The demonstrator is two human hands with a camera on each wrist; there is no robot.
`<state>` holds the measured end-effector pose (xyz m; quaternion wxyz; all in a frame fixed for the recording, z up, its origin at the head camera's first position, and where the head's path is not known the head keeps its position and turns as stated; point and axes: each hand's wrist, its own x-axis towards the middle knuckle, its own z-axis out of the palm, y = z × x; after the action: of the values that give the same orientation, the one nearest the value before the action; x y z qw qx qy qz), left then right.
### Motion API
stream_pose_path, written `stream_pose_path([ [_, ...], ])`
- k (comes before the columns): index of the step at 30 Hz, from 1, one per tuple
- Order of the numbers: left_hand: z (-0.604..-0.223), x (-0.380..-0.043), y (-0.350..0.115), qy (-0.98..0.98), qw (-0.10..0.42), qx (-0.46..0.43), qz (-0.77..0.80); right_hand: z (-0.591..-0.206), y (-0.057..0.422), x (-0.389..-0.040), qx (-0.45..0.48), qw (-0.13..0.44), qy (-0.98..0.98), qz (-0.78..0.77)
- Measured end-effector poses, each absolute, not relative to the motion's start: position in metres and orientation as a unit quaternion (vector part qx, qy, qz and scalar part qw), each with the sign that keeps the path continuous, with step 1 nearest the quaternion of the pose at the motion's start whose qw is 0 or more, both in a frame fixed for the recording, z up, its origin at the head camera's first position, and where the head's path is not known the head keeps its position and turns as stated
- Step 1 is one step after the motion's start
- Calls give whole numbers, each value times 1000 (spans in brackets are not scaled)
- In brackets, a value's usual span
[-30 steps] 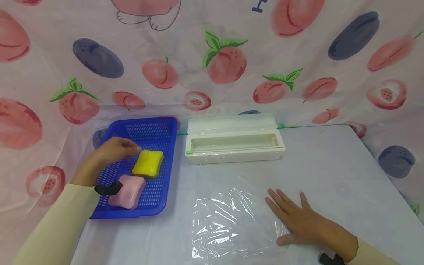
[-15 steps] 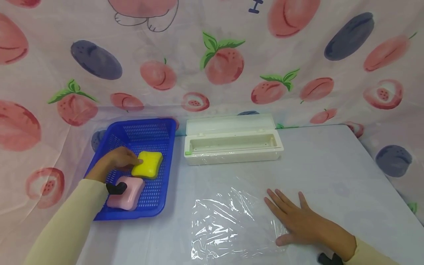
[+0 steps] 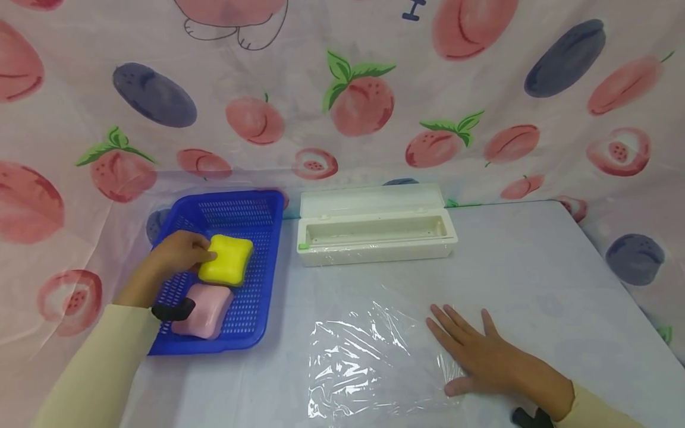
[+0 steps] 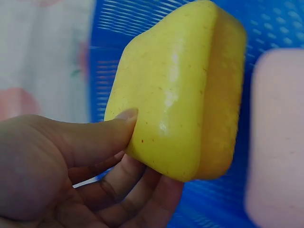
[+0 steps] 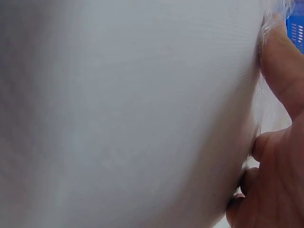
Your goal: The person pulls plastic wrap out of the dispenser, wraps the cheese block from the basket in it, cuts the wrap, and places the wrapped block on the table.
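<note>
My left hand (image 3: 179,254) pinches a yellow sponge (image 3: 226,260) by its left edge, over the blue basket (image 3: 275,267). In the left wrist view the thumb presses on the face of the yellow sponge (image 4: 166,90), with the fingers curled beneath it. Just below it in the basket lies a pink sponge (image 3: 206,312), partly covered by the black wrist strap. My right hand (image 3: 484,359) rests with spread fingers at the right edge of a clear sheet of plastic wrap (image 3: 355,368) on the table.
Behind the plastic wrap stands a white cling-film dispenser box (image 3: 377,252), its lid (image 3: 371,201) raised. The white-covered table (image 3: 535,261) meets a fruit-print cloth (image 3: 364,107) at the back. The basket's walls surround my left hand.
Above the basket, my left hand has come down to the yellow sponge, gripped it and shifted it slightly left and up. My right hand stays in place on the plastic wrap.
</note>
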<state>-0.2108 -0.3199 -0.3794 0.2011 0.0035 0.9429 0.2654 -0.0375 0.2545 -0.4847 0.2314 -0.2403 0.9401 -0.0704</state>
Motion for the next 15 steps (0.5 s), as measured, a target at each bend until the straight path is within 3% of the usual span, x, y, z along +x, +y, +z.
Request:
stream_pose_path([
  [7,-334,-184,-308,961,125,49,243,-483,252,-38,-237,241,938,-71],
  [11,-313,-160,-268,961,78,114,238,-484,252,-38,-237,239,939,-70],
  [15,-312,-139,-213,943,63,192,265,-484,253,-37,-239,235,939,-73],
])
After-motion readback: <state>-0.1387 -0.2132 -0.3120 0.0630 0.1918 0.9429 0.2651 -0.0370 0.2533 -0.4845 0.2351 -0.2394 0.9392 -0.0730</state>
